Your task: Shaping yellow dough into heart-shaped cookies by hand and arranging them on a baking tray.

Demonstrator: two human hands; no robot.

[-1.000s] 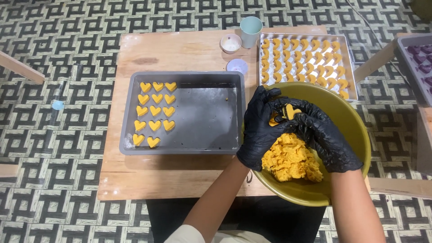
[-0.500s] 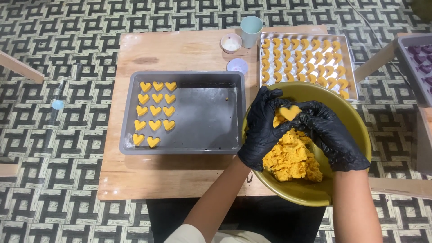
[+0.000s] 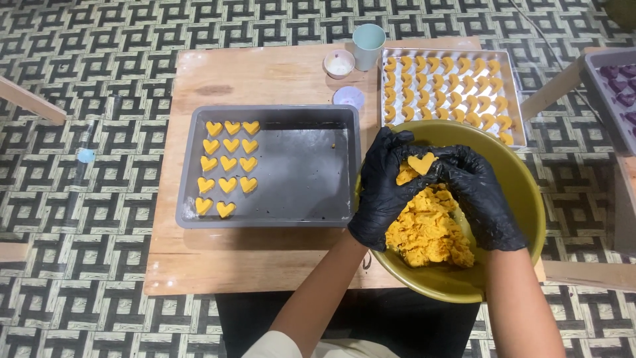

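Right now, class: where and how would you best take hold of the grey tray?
Probably grip the grey tray by its raised rim at the two short ends, from left and right, kept level: its hearts lie loose, and the right end abuts the bowl.

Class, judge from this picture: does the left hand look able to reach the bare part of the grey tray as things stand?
Probably yes. The left hand is over the bowl right beside the grey tray, and nothing stands between them, though it is pinching a dough heart.
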